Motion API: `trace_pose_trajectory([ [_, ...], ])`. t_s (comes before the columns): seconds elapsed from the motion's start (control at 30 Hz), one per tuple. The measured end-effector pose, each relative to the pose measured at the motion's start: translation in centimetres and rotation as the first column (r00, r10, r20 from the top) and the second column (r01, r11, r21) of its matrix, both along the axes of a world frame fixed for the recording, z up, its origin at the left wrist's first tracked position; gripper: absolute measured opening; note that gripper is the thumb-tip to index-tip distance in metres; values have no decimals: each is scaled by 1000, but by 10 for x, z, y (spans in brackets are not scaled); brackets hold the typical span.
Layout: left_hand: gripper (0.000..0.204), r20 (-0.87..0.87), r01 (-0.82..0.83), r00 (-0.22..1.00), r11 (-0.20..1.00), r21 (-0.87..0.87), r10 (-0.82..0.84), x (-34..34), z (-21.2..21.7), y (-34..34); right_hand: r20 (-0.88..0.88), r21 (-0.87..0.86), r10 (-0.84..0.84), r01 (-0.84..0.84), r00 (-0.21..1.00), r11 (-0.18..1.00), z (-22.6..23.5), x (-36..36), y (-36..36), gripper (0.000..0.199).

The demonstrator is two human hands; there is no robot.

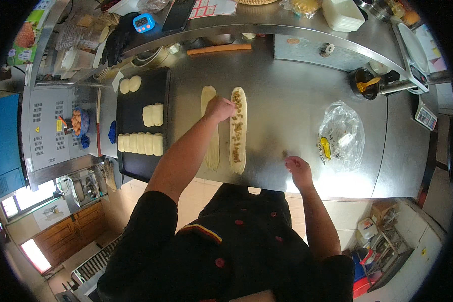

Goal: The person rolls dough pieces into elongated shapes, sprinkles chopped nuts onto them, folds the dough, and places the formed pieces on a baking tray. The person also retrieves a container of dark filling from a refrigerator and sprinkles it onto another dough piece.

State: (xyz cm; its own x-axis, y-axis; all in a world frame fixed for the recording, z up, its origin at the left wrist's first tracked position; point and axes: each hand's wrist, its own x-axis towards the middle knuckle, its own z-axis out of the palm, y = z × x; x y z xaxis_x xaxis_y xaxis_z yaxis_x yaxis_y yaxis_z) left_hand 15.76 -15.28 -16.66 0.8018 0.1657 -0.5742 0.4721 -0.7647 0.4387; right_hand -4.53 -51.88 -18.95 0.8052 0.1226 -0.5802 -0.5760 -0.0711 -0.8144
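Note:
Two long, flat dough strips lie side by side on the steel worktable, pointing away from me. The right dough strip (pixel 242 146) carries a line of small brown filling bits (pixel 237 121) down its middle. My left hand (pixel 220 109) crosses over the left dough strip (pixel 212 146), its fingers closed together at the filled strip's left edge; whatever they hold is hidden. Lower right, my right hand (pixel 299 171) hangs over the table's near edge with its fingers curled in, apart from the dough. What it holds, if anything, I cannot make out.
At left, a black tray (pixel 141 98) holds several pale dough pieces. A rolling pin (pixel 219 49) lies at the back. To the right are a clear plastic bag (pixel 345 133) and a dark bowl (pixel 360 80) with a yellow-orange utensil. A steel shelf (pixel 267 27) spans the far side.

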Motion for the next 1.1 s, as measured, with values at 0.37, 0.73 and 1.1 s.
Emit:
trace_pose_trajectory([
  [0.37, 15, 176, 285, 921, 910, 302, -347, -13, -23, 18, -41, -168, 159, -163, 986, 972, 22, 4, 41, 24],
  [0.73, 17, 174, 258, 941, 947, 189, -291, -32, 4, 6, -40, -202, 249, -252, 968, 947, 25, -16, 50, 22],
  [1.1, 16, 363, 100, 925, 994, 47, -110, -50, -21, -2, -77, -216, 211, -223, 974, 950, 29, -14, 45, 25],
])
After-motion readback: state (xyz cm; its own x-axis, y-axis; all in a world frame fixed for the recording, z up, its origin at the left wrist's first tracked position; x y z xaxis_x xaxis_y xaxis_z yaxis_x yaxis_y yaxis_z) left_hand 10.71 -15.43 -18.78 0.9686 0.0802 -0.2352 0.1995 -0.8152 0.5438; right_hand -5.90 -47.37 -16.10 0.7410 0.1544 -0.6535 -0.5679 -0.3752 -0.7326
